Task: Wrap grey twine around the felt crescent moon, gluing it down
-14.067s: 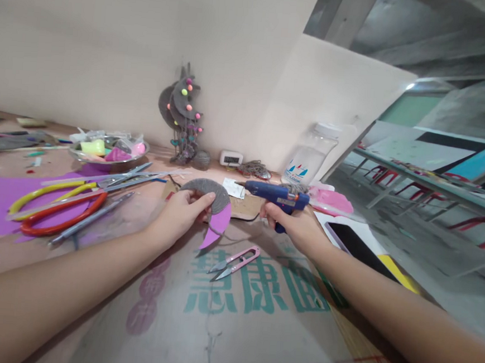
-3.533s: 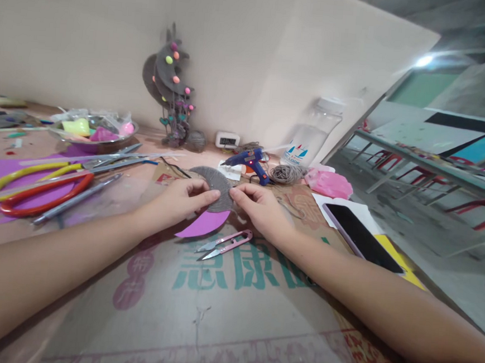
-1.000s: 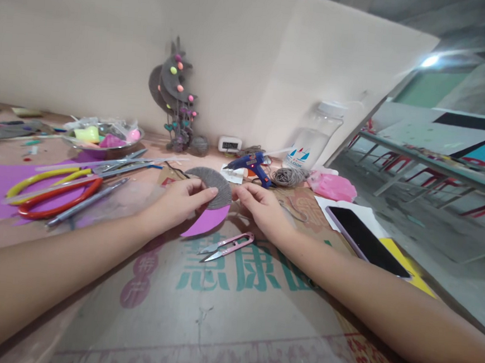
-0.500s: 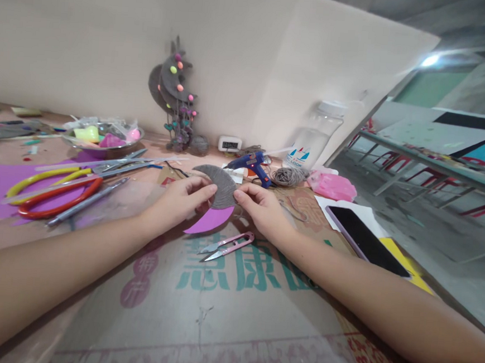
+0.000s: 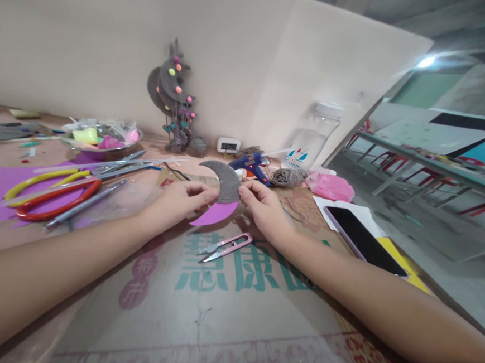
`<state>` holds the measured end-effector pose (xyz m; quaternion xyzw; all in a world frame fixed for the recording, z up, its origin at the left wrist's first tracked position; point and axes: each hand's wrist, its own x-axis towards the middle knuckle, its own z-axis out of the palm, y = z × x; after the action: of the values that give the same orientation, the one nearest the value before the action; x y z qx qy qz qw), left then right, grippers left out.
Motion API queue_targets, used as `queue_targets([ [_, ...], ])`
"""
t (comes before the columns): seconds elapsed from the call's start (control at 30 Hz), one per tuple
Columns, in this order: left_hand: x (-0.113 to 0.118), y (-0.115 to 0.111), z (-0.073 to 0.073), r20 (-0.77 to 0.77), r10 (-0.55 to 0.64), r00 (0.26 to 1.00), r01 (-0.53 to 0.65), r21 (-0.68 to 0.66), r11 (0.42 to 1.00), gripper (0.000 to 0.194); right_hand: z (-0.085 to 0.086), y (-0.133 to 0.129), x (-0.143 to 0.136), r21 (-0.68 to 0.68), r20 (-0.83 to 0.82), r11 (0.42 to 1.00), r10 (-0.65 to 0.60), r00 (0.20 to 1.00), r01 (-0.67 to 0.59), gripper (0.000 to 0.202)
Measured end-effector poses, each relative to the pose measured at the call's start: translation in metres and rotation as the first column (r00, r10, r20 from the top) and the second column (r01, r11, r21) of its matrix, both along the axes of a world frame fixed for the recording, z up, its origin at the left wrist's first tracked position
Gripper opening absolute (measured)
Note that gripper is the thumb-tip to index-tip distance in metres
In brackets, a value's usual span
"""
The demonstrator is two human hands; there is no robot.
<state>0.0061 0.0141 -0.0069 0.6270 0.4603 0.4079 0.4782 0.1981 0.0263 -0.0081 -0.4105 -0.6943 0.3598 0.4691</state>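
Between my hands is a crescent moon (image 5: 229,184), its upper part wrapped in grey yarn and its lower tip bare purple. My left hand (image 5: 188,199) pinches the inner curve with thumb and fingers. On the outer edge, my right hand (image 5: 266,206) has a pinch hold too. Pink thread snips (image 5: 226,247) lie just below on the cardboard (image 5: 164,321). Behind the crescent rest a blue glue gun (image 5: 251,165) and a ball of grey yarn (image 5: 287,177).
Scissors with yellow and red handles (image 5: 57,212) and a pen lie left on purple sheet. A bowl of bright pieces (image 5: 65,140) stands behind. A grey moon ornament (image 5: 174,86) leans on the wall. Right are a bottle (image 5: 313,134), a pink bag (image 5: 330,185) and a phone (image 5: 364,241).
Both hands have shifted the crescent slightly right and turned it a little, so its grey upper tip stands higher. The grip stays on both edges.
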Motion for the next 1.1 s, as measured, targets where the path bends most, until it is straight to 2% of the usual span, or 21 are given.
queue_targets([
  [0.17,0.001,-0.004,0.004,-0.041,-0.027,0.999,0.026,-0.021,0.999,0.028,-0.001,0.001,0.000,0.026,0.040,1.000,0.007,0.999,-0.008,0.020],
  [0.27,0.003,-0.003,0.004,-0.046,-0.017,0.999,0.020,0.049,0.999,0.028,-0.001,0.000,0.000,0.041,0.068,0.999,-0.003,0.998,0.000,0.020],
  [0.33,0.003,-0.002,0.003,0.020,0.011,1.000,-0.012,0.072,0.997,0.026,0.000,-0.001,0.000,0.049,0.076,0.999,-0.012,0.997,0.009,0.021],
  [0.43,0.005,0.001,0.000,0.228,0.068,0.971,-0.062,-0.031,0.998,0.022,0.001,-0.001,0.000,0.053,0.078,0.999,-0.012,0.997,0.008,0.021],
  [0.5,0.005,0.002,-0.002,0.285,0.078,0.955,-0.062,-0.066,0.996,0.025,0.001,-0.002,0.000,0.040,0.077,0.999,0.000,0.997,-0.003,0.021],
  [0.57,0.004,0.002,-0.001,0.207,0.059,0.977,-0.057,-0.016,0.998,0.029,0.001,-0.003,-0.001,0.017,0.086,1.000,0.014,0.996,-0.015,0.020],
  [0.67,0.001,0.002,0.001,-0.005,0.062,0.998,-0.062,0.070,0.996,0.030,0.001,-0.004,-0.003,0.019,0.134,0.999,0.034,0.990,-0.037,0.020],
  [0.77,-0.002,0.002,0.003,-0.065,0.048,0.997,-0.041,0.110,0.993,0.029,0.002,-0.006,-0.004,0.041,0.170,0.998,0.044,0.984,-0.051,0.020],
  [0.9,-0.002,0.003,0.000,0.001,0.018,1.000,-0.018,0.105,0.994,0.026,0.001,-0.005,-0.003,0.011,0.145,0.999,0.050,0.988,-0.052,0.021],
  [1.1,0.000,0.006,-0.005,0.237,0.030,0.971,-0.028,-0.008,1.000,0.026,0.001,-0.003,-0.003,-0.023,0.147,0.998,0.053,0.988,-0.050,0.021],
])
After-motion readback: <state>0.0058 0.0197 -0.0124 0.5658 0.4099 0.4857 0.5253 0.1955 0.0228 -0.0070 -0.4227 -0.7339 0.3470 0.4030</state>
